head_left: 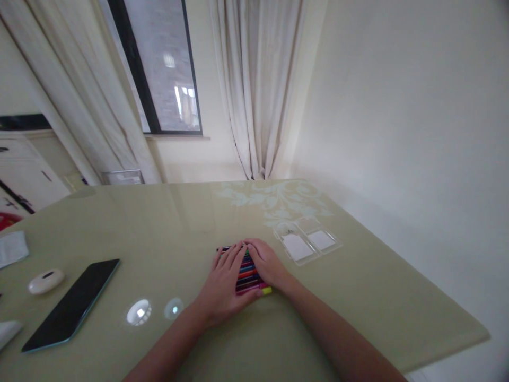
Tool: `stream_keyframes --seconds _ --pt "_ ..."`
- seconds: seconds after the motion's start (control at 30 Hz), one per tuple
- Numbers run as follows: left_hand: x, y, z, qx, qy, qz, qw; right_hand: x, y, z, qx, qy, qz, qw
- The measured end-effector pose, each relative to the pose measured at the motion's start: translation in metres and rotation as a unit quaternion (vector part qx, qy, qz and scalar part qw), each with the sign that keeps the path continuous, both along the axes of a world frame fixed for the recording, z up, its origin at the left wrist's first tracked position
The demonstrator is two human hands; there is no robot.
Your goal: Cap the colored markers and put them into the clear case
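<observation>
A row of coloured pens [247, 275] lies side by side on the table, in dark, blue, red and pink tones. The nearest one has a yellow-green end [266, 291]. My left hand [225, 284] is laid over the left side of the row, thumb along the near edge, fingers reaching to the far side. Around the far right corner curls my right hand [267, 262], its fingertips meeting those of the left. Together they clasp the pens; parts of the row are hidden under them. Just beyond the right hand lies an opened clear plastic case [307, 261] with white inserts.
A black tablet-like slab [73, 305] lies on the glossy table [159, 223] at left, beside a small white oval object [46, 281]. A pale folded cloth or paper [13, 248] rests at the left edge. Curtains, a window and a wall stand behind.
</observation>
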State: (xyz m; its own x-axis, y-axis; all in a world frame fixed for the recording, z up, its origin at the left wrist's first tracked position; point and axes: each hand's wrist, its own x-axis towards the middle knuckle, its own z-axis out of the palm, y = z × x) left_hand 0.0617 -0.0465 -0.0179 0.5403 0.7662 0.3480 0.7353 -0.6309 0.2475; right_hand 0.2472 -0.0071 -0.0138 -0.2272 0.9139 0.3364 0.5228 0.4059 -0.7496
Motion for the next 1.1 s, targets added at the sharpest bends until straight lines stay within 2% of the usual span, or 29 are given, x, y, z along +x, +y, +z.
stream_keyframes --seconds 0.1,0.2,0.4,0.57,0.7,0.8,0.9,1.0,1.1 --pt "0.003 -0.003 -0.005 0.053 0.054 -0.017 0.997 -0.001 0.000 -0.001 0.009 -0.004 0.006 1.000" --pt "0.006 -0.002 -0.011 0.092 0.081 -0.007 0.992 -0.002 0.000 -0.002 0.019 -0.018 0.015 1.000" --pt "0.007 0.003 -0.017 0.099 0.093 0.040 0.990 -0.002 -0.001 -0.001 0.026 -0.048 0.032 0.998" --pt "0.006 0.005 -0.008 0.069 0.082 0.063 0.992 -0.005 -0.007 0.002 0.023 -0.055 0.039 0.997" --pt "0.003 0.010 0.004 0.016 0.096 0.088 0.991 -0.002 -0.009 0.010 0.042 -0.066 0.041 0.996" --pt "-0.004 0.016 0.010 -0.007 0.103 0.122 0.987 0.020 0.000 0.022 0.076 -0.072 -0.035 0.994" --pt "-0.016 0.021 0.013 -0.020 0.100 0.163 0.981 0.064 0.015 0.034 0.088 -0.116 -0.181 0.973" --pt "-0.032 0.026 0.015 -0.039 0.099 0.207 0.972 0.111 0.024 0.039 0.021 -0.233 -0.282 0.930" --pt "-0.048 0.033 0.015 -0.034 0.113 0.253 0.960 0.138 0.026 0.038 -0.090 -0.302 -0.317 0.895"
